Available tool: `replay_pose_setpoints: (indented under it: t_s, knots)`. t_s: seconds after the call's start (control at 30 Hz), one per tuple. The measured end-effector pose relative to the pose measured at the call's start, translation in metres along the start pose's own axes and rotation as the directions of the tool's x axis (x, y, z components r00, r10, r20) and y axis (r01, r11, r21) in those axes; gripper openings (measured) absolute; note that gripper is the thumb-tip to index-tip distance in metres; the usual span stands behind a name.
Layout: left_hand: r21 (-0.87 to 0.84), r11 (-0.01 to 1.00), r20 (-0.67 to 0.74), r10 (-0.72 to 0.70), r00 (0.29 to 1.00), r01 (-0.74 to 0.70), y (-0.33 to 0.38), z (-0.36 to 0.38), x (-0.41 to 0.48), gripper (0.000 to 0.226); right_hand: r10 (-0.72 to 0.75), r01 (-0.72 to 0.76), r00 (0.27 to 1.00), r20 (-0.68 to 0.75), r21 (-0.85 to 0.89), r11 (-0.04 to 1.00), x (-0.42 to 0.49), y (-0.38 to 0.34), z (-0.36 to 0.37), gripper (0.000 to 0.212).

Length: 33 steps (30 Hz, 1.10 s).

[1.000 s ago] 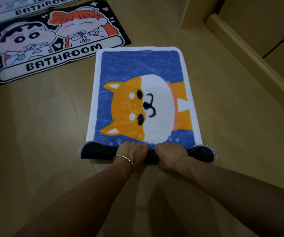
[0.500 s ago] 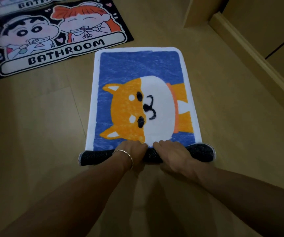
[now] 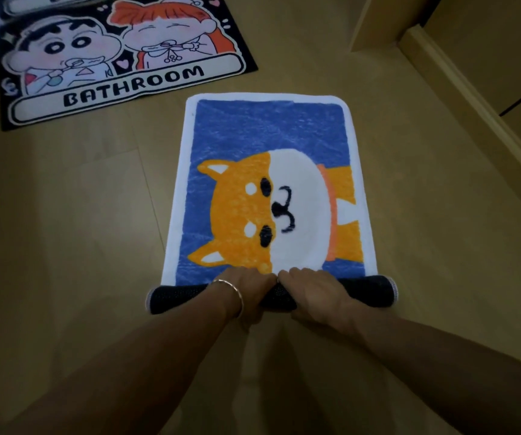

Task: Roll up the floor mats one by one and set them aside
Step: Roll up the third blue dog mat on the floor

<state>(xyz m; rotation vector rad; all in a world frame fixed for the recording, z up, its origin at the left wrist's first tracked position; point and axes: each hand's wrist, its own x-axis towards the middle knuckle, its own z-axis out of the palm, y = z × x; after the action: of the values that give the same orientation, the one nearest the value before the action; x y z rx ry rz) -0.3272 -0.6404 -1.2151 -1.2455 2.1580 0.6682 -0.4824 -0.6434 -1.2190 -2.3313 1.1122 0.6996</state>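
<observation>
- The job has barely begun. Of three mats in view, only the dog mat (image 3: 268, 136) is being rolled, and just its 6 o'clock end has been turned over. Most of it lies flat, and no finished roll has been set aside anywhere in sight.
- Floor (image 3: 64, 246): pale wood-look boards in dim light fill the frame and carry every mat.
- Room: a skirting (image 3: 478, 98) runs diagonally from 1 o'clock towards 3 o'clock. Flat panels (image 3: 488, 32) stand behind it, possibly cabinet doors.
- Dog mat: lies at centre frame, lengthwise from 12 to 6 o'clock. It is blue with a white border and an orange-and-white dog.
- Bathroom mat (image 3: 121, 58): lies flat at 11 o'clock, black with two cartoon children and the word BATHROOM. It sits near the dog mat's far corner but apart from it, and has not been rolled.
- Third mat (image 3: 49, 4): only a sliver shows at the top edge, at 11 o'clock beyond the bathroom mat. Whether the two touch cannot be told.
- Roll (image 3: 177, 296): a thin tube across the dog mat's 6 o'clock end, with its dark dotted backing outward.
- Left hand (image 3: 246, 291) and right hand (image 3: 312, 296): placed side by side at mid-roll. Each grip is closed, fingers curled over the top of the tube with their tips on the pile. The thumbs are hidden.
- Bangle (image 3: 231, 287): a thin band on the left wrist.
</observation>
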Motion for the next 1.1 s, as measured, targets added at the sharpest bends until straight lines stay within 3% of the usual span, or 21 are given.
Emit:
replay_pose_setpoints:
  t_s: [0.13,0.2,0.33,0.37,0.53,0.7,0.8,0.93,1.1]
  knots:
    - [0.142,0.990,-0.204,0.051,0.978,-0.022,0.003,0.011,-0.009,0.052,0.048,-0.081,0.990,0.135,0.251,0.965,0.008,0.007,-0.008,0.031]
    - [0.137,0.990,-0.225,0.010,0.974,0.021,0.002,0.011,-0.010,0.041,0.043,-0.077,0.992,0.123,0.290,0.954,0.008,0.008,-0.011,0.025]
    - [0.072,0.997,-0.007,0.023,1.000,-0.023,-0.003,-0.004,0.003,0.045,0.008,-0.008,0.997,-0.078,-0.008,1.000,-0.001,0.000,0.004,0.037]
    - [0.038,0.998,0.029,0.044,0.999,-0.045,-0.004,-0.008,0.004,0.048,0.017,-0.019,0.995,-0.095,-0.013,1.000,-0.003,0.000,0.007,0.037]
    - [0.114,0.992,-0.136,0.060,0.989,-0.045,-0.005,-0.004,-0.001,0.058,0.084,-0.092,0.996,0.045,0.266,0.959,0.005,0.013,-0.004,0.032]
    - [0.055,0.998,-0.034,-0.004,0.999,0.006,-0.007,-0.007,0.005,0.048,0.038,-0.043,0.989,-0.146,-0.034,0.998,-0.003,0.004,0.006,0.034]
    - [0.039,0.999,-0.073,0.007,0.997,-0.004,-0.005,-0.009,0.002,0.049,0.099,-0.095,0.993,-0.066,0.057,0.994,-0.001,0.007,0.001,0.033]
    - [0.145,0.989,-0.175,0.024,0.984,0.002,-0.002,0.006,-0.006,0.050,0.085,-0.100,0.990,0.108,0.140,0.985,0.007,0.009,-0.008,0.036]
    - [0.097,0.994,-0.031,0.049,0.998,-0.046,-0.007,-0.004,0.001,0.052,0.072,-0.070,0.993,-0.097,0.018,0.997,-0.005,-0.002,0.007,0.039]
